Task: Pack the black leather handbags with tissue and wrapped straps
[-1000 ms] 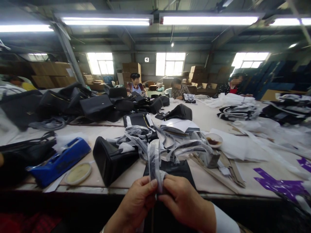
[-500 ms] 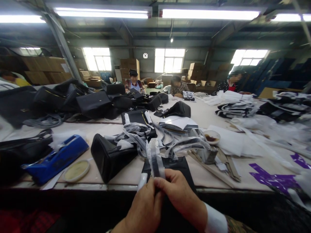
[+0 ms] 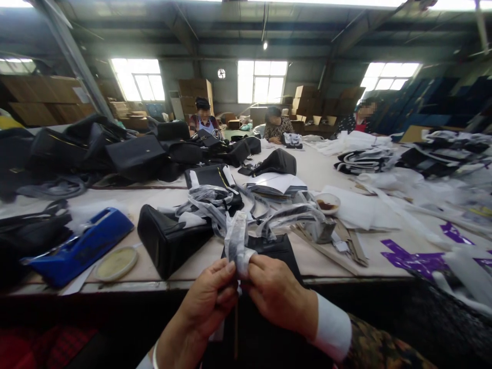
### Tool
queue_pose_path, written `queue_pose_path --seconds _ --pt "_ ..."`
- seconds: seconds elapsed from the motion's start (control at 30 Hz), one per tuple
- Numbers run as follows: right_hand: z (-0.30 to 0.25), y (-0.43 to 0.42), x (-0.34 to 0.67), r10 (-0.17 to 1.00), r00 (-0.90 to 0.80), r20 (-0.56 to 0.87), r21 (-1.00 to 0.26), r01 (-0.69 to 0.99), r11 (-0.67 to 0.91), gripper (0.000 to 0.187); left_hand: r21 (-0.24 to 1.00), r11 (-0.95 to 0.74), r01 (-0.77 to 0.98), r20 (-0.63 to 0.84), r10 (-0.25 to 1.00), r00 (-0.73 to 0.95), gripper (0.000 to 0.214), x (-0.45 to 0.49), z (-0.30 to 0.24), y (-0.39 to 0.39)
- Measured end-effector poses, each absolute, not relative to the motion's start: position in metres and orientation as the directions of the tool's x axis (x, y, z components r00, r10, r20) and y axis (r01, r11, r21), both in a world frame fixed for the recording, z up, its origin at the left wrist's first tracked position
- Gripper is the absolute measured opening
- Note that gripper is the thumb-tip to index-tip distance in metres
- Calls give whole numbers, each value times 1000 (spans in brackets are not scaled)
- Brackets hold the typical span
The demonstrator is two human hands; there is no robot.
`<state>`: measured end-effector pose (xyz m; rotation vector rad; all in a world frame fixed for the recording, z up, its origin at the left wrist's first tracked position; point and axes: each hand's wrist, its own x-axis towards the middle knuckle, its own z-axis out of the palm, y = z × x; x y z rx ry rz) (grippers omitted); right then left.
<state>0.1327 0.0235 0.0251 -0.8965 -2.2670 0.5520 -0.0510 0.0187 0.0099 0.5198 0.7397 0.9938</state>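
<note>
A strap in clear plastic wrap (image 3: 236,236) stands up between my hands, over a flat black bag (image 3: 279,253) that hangs past the table edge. My left hand (image 3: 203,302) pinches the wrap's lower left side between thumb and fingers. On the other side, my right hand (image 3: 279,292) is closed on the wrap, its fingers curled and partly hidden. Just beyond lie more plastic-wrapped straps (image 3: 209,197), and a black handbag (image 3: 169,241) lies on its side to the left.
To the left are a blue tape dispenser (image 3: 86,246) and a round lid (image 3: 116,263). A small bowl (image 3: 328,202), cardboard strips (image 3: 351,246) and purple plastic pieces (image 3: 415,254) lie to the right. Black bags (image 3: 134,156) are heaped farther back; several people sit across the table.
My hands have moved apart a little, and the wrap's lower part is now bunched and folded to the right. The view has tilted down and shifted slightly right.
</note>
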Motion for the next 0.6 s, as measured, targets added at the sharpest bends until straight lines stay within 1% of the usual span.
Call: queue_pose_path --seconds 0.03,0.07,0.1,0.13,0.17,0.2,0.23,0.3,0.37,0.43,0.47,0.5,0.53,0.6 --pt "27 24 135 755 -553 351 -722 354 595 13 733 433 -524 -304 898 317 34 -50 10 15" --pt "29 25 136 801 -537 266 -865 234 444 22 787 399 -471 -291 912 288 33 -49 9 12" --pt "31 25 136 839 -524 148 -963 115 242 33 846 356 -397 -271 928 256 31 -47 9 8" --pt "32 26 135 859 -512 12 -999 21 27 43 903 302 -305 -241 945 222 29 -45 8 4" --pt "31 27 132 865 -489 -111 -988 -42 -150 50 951 237 -199 -201 962 182 28 -42 7 0" --pt "31 27 129 870 -453 -194 -962 -87 -259 52 982 164 -88 -151 978 144 26 -39 5 -3" --pt "29 27 125 886 -403 -229 -947 -118 -299 51 996 89 21 -91 990 109 25 -36 3 -7" --pt "26 27 117 930 -312 -192 -959 -142 -246 43 972 -63 226 46 996 80 24 -31 1 -12" --pt "23 26 113 951 -285 -123 -975 -146 -170 36 895 -182 407 158 983 93 23 -29 2 -17" --pt "23 26 115 945 -313 -97 -978 -146 -149 31 827 -240 509 190 971 148 23 -32 9 -18" --pt "24 27 116 940 -330 -82 -979 -149 -138 29 828 -232 511 163 971 177 23 -35 15 -18" --pt "24 27 119 936 -347 -63 -981 -150 -121 28 859 -196 473 114 974 196 25 -39 20 -16" --pt "25 26 121 930 -365 -39 -985 -142 -97 26 910 -131 394 50 977 208 29 -43 26 -13" --pt "27 25 123 914 -405 16 -995 -94 -24 21 984 71 165 -106 971 214 41 -50 33 -4"
